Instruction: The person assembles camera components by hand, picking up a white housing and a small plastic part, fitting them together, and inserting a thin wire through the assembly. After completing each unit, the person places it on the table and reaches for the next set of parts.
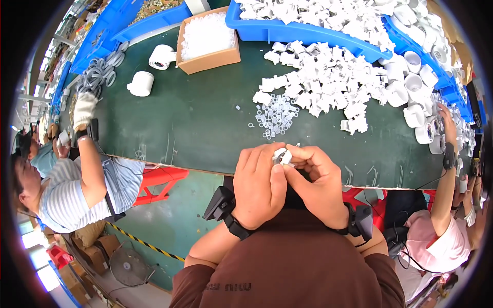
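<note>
Close to the table's near edge, a small white plastic part (282, 155) with a dark grey spot is held between both hands. My left hand (259, 187) grips it from the left, its thumb pressed up against the part. From the other side my right hand (319, 186) pinches it with thumb and forefinger. My fingers cover much of the part. Just beyond the hands lies a loose heap of small translucent rings (277, 117). Farther out, a large pile of similar-looking white plastic parts (321, 77) spreads over the green tabletop (190, 118).
Blue bins (313, 35) of white parts line the far side. An open carton (213, 62) holds translucent pieces; two white housings (140, 84) lie beside it. White cups (411, 84) crowd the right. Co-workers sit at both sides, one gloved hand (84, 109) near grey rings (100, 72).
</note>
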The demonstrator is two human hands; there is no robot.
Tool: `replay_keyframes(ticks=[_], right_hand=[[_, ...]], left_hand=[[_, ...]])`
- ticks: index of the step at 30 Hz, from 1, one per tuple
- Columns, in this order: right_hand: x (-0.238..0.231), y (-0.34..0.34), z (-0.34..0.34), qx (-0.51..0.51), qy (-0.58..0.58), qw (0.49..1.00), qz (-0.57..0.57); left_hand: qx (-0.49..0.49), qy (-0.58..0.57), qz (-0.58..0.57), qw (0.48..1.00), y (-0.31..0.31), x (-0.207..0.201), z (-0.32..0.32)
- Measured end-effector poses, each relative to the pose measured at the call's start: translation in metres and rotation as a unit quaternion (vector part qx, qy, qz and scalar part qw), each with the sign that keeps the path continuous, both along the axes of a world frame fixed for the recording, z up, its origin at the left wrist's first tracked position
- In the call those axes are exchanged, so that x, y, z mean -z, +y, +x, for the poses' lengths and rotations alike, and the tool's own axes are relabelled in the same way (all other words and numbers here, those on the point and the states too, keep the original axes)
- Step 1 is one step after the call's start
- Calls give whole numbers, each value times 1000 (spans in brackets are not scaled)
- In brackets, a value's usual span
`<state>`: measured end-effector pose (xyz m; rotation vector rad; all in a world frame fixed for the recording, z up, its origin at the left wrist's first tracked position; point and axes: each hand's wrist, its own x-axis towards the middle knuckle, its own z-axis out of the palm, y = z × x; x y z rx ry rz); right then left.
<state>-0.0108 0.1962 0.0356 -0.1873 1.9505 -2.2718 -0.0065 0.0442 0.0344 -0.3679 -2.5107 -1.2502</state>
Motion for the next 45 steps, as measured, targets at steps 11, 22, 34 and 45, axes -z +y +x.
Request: replay_keyframes(ticks=[11,22,34,45], right_hand=[[7,-12,4,37,24,998,43],[0,-6,-2,-26,-47,997,-62],[4,17,-33,-2,95,975,202],[35,3,-59,50,338,849,404]], left_hand=[[-10,18,-16,1000,0,3,0],[-11,-10,60,998,-8,6,2],[24,-13,1,1000,-21,-7,1],[22,17,-69,997,-11,-5,1]])
